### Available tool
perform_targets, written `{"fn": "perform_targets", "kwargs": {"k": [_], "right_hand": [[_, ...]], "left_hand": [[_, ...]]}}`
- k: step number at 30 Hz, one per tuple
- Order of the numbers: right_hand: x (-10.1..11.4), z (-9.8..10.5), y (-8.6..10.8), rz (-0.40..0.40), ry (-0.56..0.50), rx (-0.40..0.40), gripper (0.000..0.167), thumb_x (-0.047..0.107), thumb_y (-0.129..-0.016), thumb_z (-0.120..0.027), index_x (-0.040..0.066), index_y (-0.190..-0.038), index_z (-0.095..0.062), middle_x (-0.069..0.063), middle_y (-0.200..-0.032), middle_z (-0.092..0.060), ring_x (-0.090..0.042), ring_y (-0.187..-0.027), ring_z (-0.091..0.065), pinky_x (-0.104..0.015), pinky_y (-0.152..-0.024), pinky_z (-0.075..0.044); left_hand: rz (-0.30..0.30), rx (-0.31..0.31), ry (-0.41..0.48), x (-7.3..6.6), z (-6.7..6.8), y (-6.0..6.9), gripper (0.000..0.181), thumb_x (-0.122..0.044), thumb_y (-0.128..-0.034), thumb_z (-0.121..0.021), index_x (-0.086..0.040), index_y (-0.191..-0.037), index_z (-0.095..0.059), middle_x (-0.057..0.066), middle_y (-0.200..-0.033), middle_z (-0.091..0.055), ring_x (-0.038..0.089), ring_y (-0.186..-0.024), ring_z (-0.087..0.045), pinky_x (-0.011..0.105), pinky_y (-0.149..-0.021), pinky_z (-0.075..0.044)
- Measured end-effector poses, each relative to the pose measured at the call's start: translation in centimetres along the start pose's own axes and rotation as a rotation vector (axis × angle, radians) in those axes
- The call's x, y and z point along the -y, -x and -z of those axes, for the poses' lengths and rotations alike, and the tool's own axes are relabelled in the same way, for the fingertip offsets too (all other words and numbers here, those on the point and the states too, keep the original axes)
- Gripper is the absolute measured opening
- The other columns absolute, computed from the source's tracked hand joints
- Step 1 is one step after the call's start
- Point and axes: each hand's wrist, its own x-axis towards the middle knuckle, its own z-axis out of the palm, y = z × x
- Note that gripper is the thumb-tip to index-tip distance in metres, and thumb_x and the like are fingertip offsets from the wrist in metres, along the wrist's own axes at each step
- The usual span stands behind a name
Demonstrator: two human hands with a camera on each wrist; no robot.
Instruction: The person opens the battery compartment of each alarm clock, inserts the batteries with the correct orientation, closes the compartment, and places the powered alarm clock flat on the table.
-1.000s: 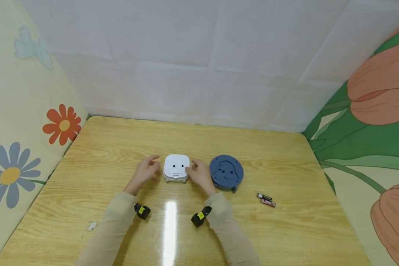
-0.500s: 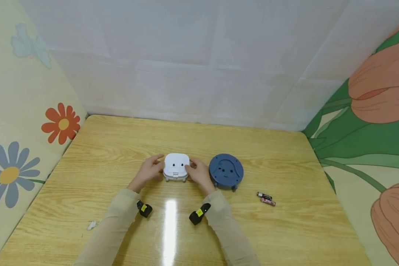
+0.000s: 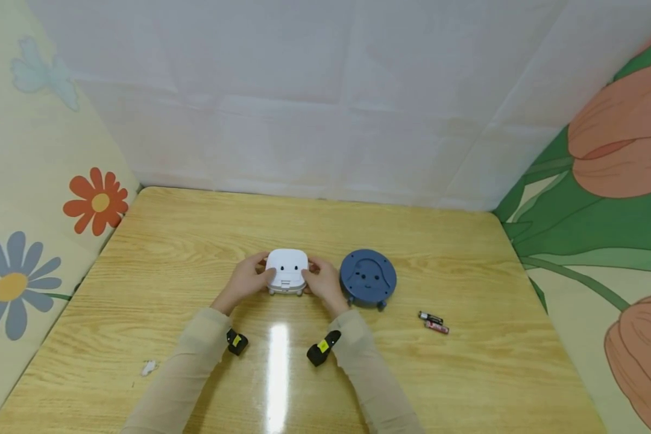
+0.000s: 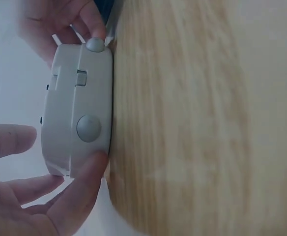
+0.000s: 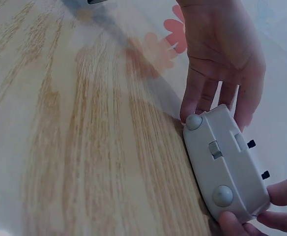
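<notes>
A white rounded plastic case (image 3: pixel 286 269) with two black eye-like knobs sits on the table between my hands. Two round grey feet and a small grey latch (image 5: pixel 215 149) show on its near side. My left hand (image 3: pixel 246 278) holds its left edge, thumb by the top face and fingers against the side. On the opposite edge, my right hand (image 3: pixel 323 281) grips with the thumb on top and fingertips low on the side. In the left wrist view, fingertips of the left hand (image 4: pixel 60 206) touch the case near its base.
A dark blue round device (image 3: pixel 367 277) with a face and small feet lies just right of my right hand. Two small batteries (image 3: pixel 433 322) lie farther right on the wooden table (image 3: pixel 493 374). A white scrap (image 3: pixel 149 367) is at the left, and a white cloth hangs behind.
My left hand has come in rightward from beside the case and now holds its left edge. The right hand stays on the right edge; the blue device and batteries have not moved.
</notes>
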Motion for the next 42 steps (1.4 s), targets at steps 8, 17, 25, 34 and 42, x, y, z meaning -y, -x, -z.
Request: {"fn": "perform_targets", "kwargs": {"k": [8,17,25,34,42], "right_hand": [[0.0,-0.1,0.0,0.0,0.037,-0.015,0.039,0.009,-0.087,-0.057,0.003,-0.126,-0.053,-0.011,-0.098,-0.053,-0.012,-0.058,-0.052,-0.024,-0.05,-0.05],[0.0,0.0,0.1,0.009,0.024,-0.015,0.04,0.008,-0.087,-0.057,0.003,-0.127,-0.052,-0.011,-0.098,-0.053,-0.011,-0.055,-0.052,-0.023,-0.049,-0.05],[-0.2,-0.1,0.1,0.041,0.034,-0.013,0.039,0.007,-0.087,-0.057,0.001,-0.125,-0.053,-0.011,-0.098,-0.054,-0.01,-0.053,-0.052,-0.023,-0.049,-0.05],[-0.2,0.0,0.0,0.051,0.021,-0.009,0.038,0.007,-0.087,-0.057,0.0,-0.125,-0.053,-0.012,-0.098,-0.055,-0.011,-0.054,-0.053,-0.024,-0.049,-0.051],[-0.3,0.0,0.0,0.053,0.017,-0.014,0.038,0.007,-0.087,-0.058,0.001,-0.124,-0.054,-0.012,-0.098,-0.055,-0.011,-0.055,-0.053,-0.024,-0.049,-0.051]], "left_hand": [[-0.09,-0.032,-0.146,-0.1,0.1,0.1,0.05,-0.009,-0.0828,-0.061,0.01,-0.126,-0.045,0.027,-0.115,-0.051,0.036,-0.097,-0.055,0.045,-0.083,-0.046],[-0.311,-0.086,-0.307,-0.6,0.1,0.2,0.036,-0.004,-0.0755,-0.069,0.005,-0.109,-0.06,0.028,-0.119,-0.049,0.042,-0.109,-0.047,0.054,-0.092,-0.037],[-0.506,-0.07,-0.452,-1.1,0.2,0.3,0.017,-0.007,-0.0752,-0.071,-0.003,-0.091,-0.066,0.021,-0.115,-0.055,0.039,-0.109,-0.046,0.051,-0.093,-0.038],[-0.603,0.017,-0.539,-1.6,0.1,-0.1,0.011,-0.012,-0.0758,-0.071,-0.005,-0.084,-0.068,0.015,-0.105,-0.061,0.032,-0.1,-0.053,0.044,-0.088,-0.043],[-0.624,0.029,-0.604,-1.7,-0.1,-0.2,0.013,-0.015,-0.0733,-0.074,-0.006,-0.081,-0.069,0.014,-0.104,-0.061,0.031,-0.099,-0.055,0.043,-0.088,-0.044]]}}
